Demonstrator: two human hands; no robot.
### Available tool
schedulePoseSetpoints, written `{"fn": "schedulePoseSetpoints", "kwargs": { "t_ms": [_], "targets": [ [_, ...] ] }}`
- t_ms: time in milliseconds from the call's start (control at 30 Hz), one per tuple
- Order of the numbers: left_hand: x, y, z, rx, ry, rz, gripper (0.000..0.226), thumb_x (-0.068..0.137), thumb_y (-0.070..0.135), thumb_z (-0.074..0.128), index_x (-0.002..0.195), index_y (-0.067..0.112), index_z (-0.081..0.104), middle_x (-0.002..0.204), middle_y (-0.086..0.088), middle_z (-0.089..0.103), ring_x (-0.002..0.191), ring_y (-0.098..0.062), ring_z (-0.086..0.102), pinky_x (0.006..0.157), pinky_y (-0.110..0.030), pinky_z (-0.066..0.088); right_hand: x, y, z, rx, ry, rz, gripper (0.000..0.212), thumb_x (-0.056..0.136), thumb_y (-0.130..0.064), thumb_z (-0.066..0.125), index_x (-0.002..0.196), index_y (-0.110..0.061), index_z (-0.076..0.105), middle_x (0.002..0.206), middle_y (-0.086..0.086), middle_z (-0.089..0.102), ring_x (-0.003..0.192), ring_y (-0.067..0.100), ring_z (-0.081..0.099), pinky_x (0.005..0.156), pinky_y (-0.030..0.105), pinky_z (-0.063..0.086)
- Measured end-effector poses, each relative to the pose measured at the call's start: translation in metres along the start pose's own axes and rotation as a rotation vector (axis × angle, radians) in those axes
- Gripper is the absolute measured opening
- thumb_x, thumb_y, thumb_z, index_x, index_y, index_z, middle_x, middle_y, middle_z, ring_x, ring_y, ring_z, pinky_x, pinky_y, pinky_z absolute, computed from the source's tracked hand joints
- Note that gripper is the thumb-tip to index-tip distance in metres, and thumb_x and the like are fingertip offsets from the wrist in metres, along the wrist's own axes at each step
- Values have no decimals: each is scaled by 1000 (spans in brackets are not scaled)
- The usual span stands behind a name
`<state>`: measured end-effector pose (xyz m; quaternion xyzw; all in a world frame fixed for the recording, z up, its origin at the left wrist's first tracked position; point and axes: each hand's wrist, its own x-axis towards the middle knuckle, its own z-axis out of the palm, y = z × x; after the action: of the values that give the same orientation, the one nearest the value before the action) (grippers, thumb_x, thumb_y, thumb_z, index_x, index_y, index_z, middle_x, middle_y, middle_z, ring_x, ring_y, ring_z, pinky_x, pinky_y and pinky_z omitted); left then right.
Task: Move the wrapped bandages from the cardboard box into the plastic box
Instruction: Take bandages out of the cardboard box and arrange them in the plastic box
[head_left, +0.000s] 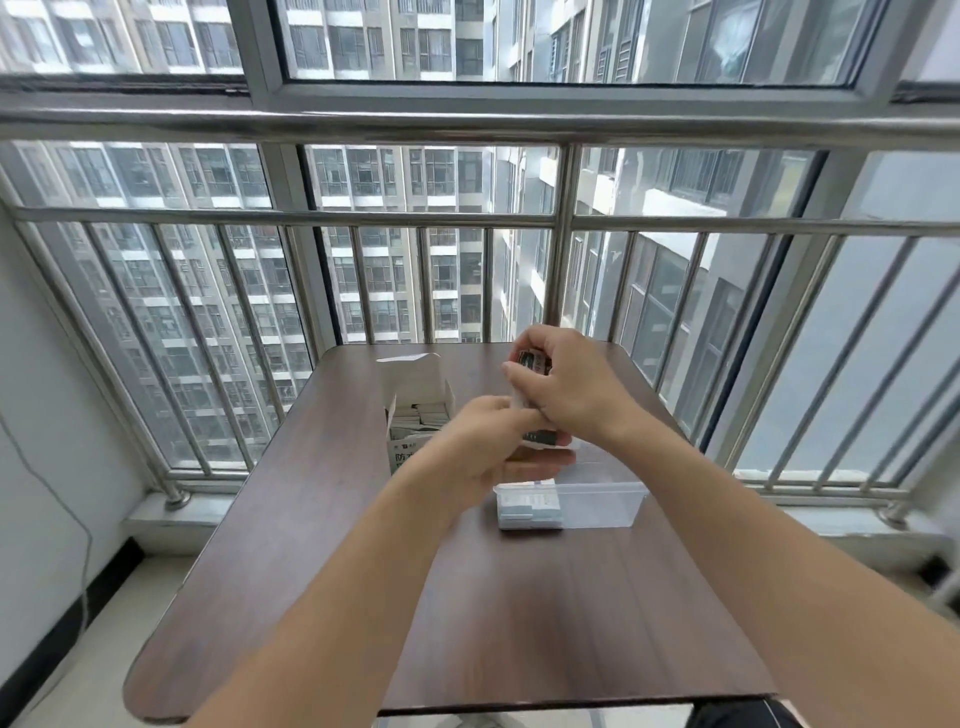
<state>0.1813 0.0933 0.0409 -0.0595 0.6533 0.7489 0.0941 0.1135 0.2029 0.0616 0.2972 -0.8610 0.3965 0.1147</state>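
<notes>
both hands meet above the far middle of the brown table (519, 597), just over the gap between the two containers. the right hand (569, 387) is curled around a stack of wrapped bandages (535, 364), thumb on the near side and fingers over the top, so only the dark printed end of the stack shows at the top and a white and dark edge shows below the wrist. the left hand (483, 447) reaches in from below; its fingertips touch the lower part of the same stack, and its fingers look partly bent, but motion blur hides whether they pinch the wrappers or merely steady them, so i cannot tell its grip. the cardboard box (415, 415) stands upright on the table just left of the hands, its top flap raised toward the window, and more flat wrapped bandages lie packed inside it, their edges showing at the opening. printed characters mark its front, partly covered by the left hand. the clear plastic box (602, 501) sits on the table just below and to the right of the hands, close to the cardboard box but apart from it. a small pile of white wrapped bandages (530, 512) already lies flat in its left end, while the right part of the box shows only its clear walls. a steel window railing (467, 223) runs behind the table, with tall apartment blocks beyond the glass.
</notes>
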Motion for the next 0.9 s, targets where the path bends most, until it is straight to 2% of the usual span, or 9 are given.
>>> {"fn": "schedulePoseSetpoints", "kwargs": {
  "t_ms": [100, 200, 267, 300, 400, 567, 667, 767, 900],
  "targets": [
    [-3, 1, -2, -166, -79, -67, 11, 95, 8, 60, 103, 2, 66, 75, -8, 66, 75, -25, 72, 50, -22, 56, -3, -1, -11, 24, -141, -18, 14, 95, -28, 66, 95, -14, 65, 75, -10, 61, 64, 0, 55, 60, 13, 40],
    [-2, -4, -1, 34, -65, -8, 20, 100, 27, 57, 95, 10, 66, 73, -3, 62, 70, -20, 71, 49, -22, 51, -5, 1, -24, 9, -338, 17, 27, 100, -40, 56, 106, -15, 65, 83, -3, 65, 68, 9, 62, 57, 19, 46],
    [-2, -7, 1, 154, -50, 32, 32, 100, 43, 55, 90, 14, 65, 69, 0, 60, 66, -19, 70, 47, -21, 48, -5, 5, -34, 104, -420, 42, 27, 103, -32, 52, 117, -11, 65, 89, 2, 70, 72, 15, 66, 61, 23, 51],
    [-1, -7, 2, 206, -40, 50, 34, 99, 46, 55, 89, 15, 64, 67, 0, 60, 64, -19, 70, 45, -20, 47, -4, 10, -38, 201, -440, 66, 25, 104, -24, 52, 121, -9, 64, 86, 0, 70, 66, 10, 64, 59, 21, 49],
    [1, -9, 4, 348, 18, 100, 29, 99, 44, 56, 89, 17, 61, 67, 0, 60, 54, -17, 66, 41, -19, 40, -3, 25, -45, 355, -446, 108, 24, 103, -8, 52, 124, -7, 63, 73, -7, 64, 54, 3, 51, 50, 16, 40],
    [8, -12, 7, 440, 76, 172, 16, 98, 28, 58, 84, 22, 64, 72, -3, 60, 45, -13, 50, 39, -20, 34, -9, 29, -44, 342, -441, -7, 21, 99, 0, 56, 118, -5, 65, 94, 7, 68, 70, 23, 58, 56, 26, 49],
    [12, -15, 8, 419, 145, 191, 7, 94, 22, 59, 93, 15, 60, 79, -5, 62, 49, -17, 50, 40, -22, 35, -10, 30, -43, 310, -430, -3, 13, 98, -3, 60, 111, -3, 64, 91, 6, 68, 71, 16, 63, 55, 25, 50],
    [14, -18, 9, 405, 189, 193, 23, 90, 21, 61, 109, 12, 53, 82, -7, 64, 52, -19, 53, 40, -24, 36, -10, 36, -41, 256, -386, 22, 12, 97, -10, 64, 109, -9, 66, 89, -2, 68, 71, 14, 62, 57, 27, 49],
    [14, -18, 12, 383, 138, 193, 16, 97, 16, 48, 108, 7, 55, 81, -7, 60, 50, -18, 54, 40, -26, 38, -12, 38, -39, 226, -356, 81, 28, 97, -17, 65, 123, -23, 59, 102, -6, 64, 78, 9, 64, 63, 24, 50]
  ]
}}
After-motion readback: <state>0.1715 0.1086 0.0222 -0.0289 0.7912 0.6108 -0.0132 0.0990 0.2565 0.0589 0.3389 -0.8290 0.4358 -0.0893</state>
